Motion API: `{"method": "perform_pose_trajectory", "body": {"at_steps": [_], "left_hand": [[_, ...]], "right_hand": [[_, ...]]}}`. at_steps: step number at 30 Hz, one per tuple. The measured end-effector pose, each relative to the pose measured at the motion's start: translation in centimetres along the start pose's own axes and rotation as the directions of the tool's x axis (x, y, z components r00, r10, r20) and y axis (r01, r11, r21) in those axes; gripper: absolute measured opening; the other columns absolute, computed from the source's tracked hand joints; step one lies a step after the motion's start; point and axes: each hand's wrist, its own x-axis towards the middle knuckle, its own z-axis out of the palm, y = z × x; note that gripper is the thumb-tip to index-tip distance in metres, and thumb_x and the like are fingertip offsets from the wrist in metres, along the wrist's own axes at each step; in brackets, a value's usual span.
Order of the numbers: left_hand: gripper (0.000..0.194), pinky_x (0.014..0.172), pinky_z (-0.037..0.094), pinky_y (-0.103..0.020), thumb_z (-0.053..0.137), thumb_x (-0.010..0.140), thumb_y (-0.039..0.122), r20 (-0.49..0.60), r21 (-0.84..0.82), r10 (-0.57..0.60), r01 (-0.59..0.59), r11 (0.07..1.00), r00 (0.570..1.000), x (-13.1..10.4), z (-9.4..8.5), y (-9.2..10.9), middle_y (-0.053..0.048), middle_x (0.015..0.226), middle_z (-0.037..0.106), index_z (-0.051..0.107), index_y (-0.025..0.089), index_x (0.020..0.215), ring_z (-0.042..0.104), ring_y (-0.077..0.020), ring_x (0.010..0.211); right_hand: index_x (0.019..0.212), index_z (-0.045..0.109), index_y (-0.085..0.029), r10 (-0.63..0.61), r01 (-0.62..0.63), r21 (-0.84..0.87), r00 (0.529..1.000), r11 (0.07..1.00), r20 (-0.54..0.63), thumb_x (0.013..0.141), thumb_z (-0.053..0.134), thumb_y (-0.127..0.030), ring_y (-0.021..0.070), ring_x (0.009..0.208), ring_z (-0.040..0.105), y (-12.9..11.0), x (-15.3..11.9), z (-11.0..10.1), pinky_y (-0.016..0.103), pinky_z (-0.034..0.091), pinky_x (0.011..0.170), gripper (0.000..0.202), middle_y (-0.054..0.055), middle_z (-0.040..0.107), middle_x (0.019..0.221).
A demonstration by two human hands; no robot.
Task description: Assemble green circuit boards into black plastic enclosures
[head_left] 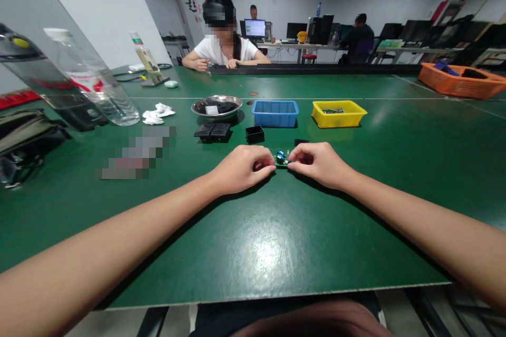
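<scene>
Between my two hands, just above or on the green table (261, 221), is a small green circuit board (281, 162) with dark, blue and pale parts on its top. My left hand (247, 168) pinches the board's left end between thumb and fingers. At its right end, my right hand (318, 164) grips it the same way. Right behind the hands sits an open black plastic box (255, 134). A flat black piece (301, 142) lies partly hidden behind my right hand. Farther left are black plastic cases (212, 132), side by side.
Behind stand a metal bowl (217, 108) of black parts, a blue bin (275, 114) and a yellow bin (339, 114) with small metal pieces. Bottles (97, 79) and crumpled tissue (158, 114) are at left, an orange basket (462, 80) far right. A person (225, 37) sits opposite.
</scene>
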Motion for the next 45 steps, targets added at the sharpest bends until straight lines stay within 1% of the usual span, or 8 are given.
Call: {"method": "perform_pose_trajectory", "body": {"at_steps": [5, 9, 16, 23, 34, 38, 42, 45], "left_hand": [[0.022, 0.062, 0.043, -0.022, 0.06, 0.093, 0.027, 0.068, 0.028, 0.028, -0.03, 0.999, 0.997, 0.0, -0.1, 0.3, -0.003, 0.079, 0.073, 0.075, 0.016, 0.105, 0.062, -0.013, 0.064], [0.034, 0.061, 0.041, -0.024, 0.06, 0.094, 0.03, 0.121, 0.095, -0.063, 0.052, 0.994, 0.991, 0.1, -0.1, 0.0, -0.003, 0.081, 0.073, 0.073, 0.02, 0.123, 0.063, -0.0149, 0.066], [0.048, 0.071, 0.048, -0.029, 0.055, 0.096, 0.04, 0.15, 0.301, -0.237, 0.185, 0.936, 0.96, 0.6, 0.2, 0.0, -0.004, 0.09, 0.074, 0.062, 0.022, 0.14, 0.068, -0.0209, 0.078], [0.049, 0.078, 0.052, -0.032, 0.052, 0.097, 0.044, 0.155, 0.358, -0.264, 0.195, 0.913, 0.952, 0.9, 0.2, 0.3, -0.006, 0.095, 0.075, 0.062, 0.021, 0.139, 0.071, -0.0238, 0.085], [0.05, 0.075, 0.052, -0.032, 0.052, 0.096, 0.043, 0.086, 0.406, -0.314, 0.255, 0.878, 0.945, 1.4, 0.4, -0.4, -0.005, 0.089, 0.074, 0.059, 0.019, 0.14, 0.07, -0.0237, 0.082], [0.042, 0.075, 0.05, -0.033, 0.053, 0.095, 0.042, 0.145, 0.357, -0.268, 0.203, 0.912, 0.952, 1.2, 0.0, -0.8, -0.007, 0.094, 0.073, 0.067, 0.018, 0.127, 0.069, -0.0238, 0.084], [0.04, 0.072, 0.048, -0.031, 0.053, 0.095, 0.04, 0.191, 0.305, -0.213, 0.148, 0.941, 0.958, 0.9, -0.4, -1.1, -0.006, 0.093, 0.072, 0.067, 0.018, 0.125, 0.068, -0.0222, 0.082], [0.04, 0.073, 0.048, -0.032, 0.053, 0.095, 0.04, 0.199, 0.301, -0.206, 0.14, 0.943, 0.958, 0.8, -0.5, -1.1, -0.006, 0.092, 0.071, 0.067, 0.018, 0.124, 0.067, -0.0221, 0.082]], "right_hand": [[0.089, 0.076, -0.015, -0.082, 0.084, -0.036, 0.995, 0.996, 0.059, 0.083, 0.072, -0.022, 0.01, 0.057, 0.053, -0.2, -0.1, 0.0, 0.024, 0.04, 0.061, 0.01, -0.001, 0.066, 0.067], [0.101, 0.078, -0.015, -0.103, 0.12, -0.179, 0.989, 0.977, 0.102, 0.084, 0.072, -0.02, 0.0105, 0.057, 0.052, -0.1, 0.1, 0.2, 0.024, 0.038, 0.061, 0.018, -0.001, 0.067, 0.067], [0.114, 0.077, -0.015, -0.004, 0.053, -0.409, 0.993, 0.911, 0.121, 0.091, 0.067, -0.024, 0.0159, 0.067, 0.057, 0.4, 1.0, 0.5, 0.028, 0.038, 0.068, 0.027, 0.002, 0.066, 0.071], [0.125, 0.073, -0.015, 0.009, 0.045, -0.468, 0.994, 0.882, 0.111, 0.092, 0.066, -0.029, 0.0237, 0.094, 0.063, 0.9, 1.5, 0.2, 0.033, 0.045, 0.084, 0.036, 0.011, 0.067, 0.101], [0.115, 0.076, -0.015, -0.004, 0.065, -0.436, 0.99, 0.898, 0.14, 0.091, 0.067, -0.029, 0.0198, 0.081, 0.059, 0.8, 1.9, 0.0, 0.032, 0.044, 0.079, 0.03, 0.008, 0.067, 0.088], [0.101, 0.078, -0.015, -0.038, 0.047, -0.362, 0.999, 0.931, 0.032, 0.089, 0.067, -0.024, 0.0163, 0.07, 0.058, 1.4, 1.9, -0.8, 0.029, 0.045, 0.073, 0.019, 0.004, 0.066, 0.079], [0.106, 0.079, -0.014, 0.011, -0.088, -0.511, 0.988, 0.855, -0.151, 0.085, 0.073, -0.026, 0.025, 0.093, 0.065, 2.5, 1.9, -1.9, 0.036, 0.05, 0.085, 0.025, 0.013, 0.07, 0.104], [0.113, 0.078, -0.012, 0.135, -0.166, -0.606, 0.986, 0.778, -0.097, 0.088, 0.071, -0.03, 0.0295, 0.104, 0.065, 3.3, 2.0, -2.7, 0.04, 0.049, 0.093, 0.031, 0.017, 0.07, 0.109]]}}
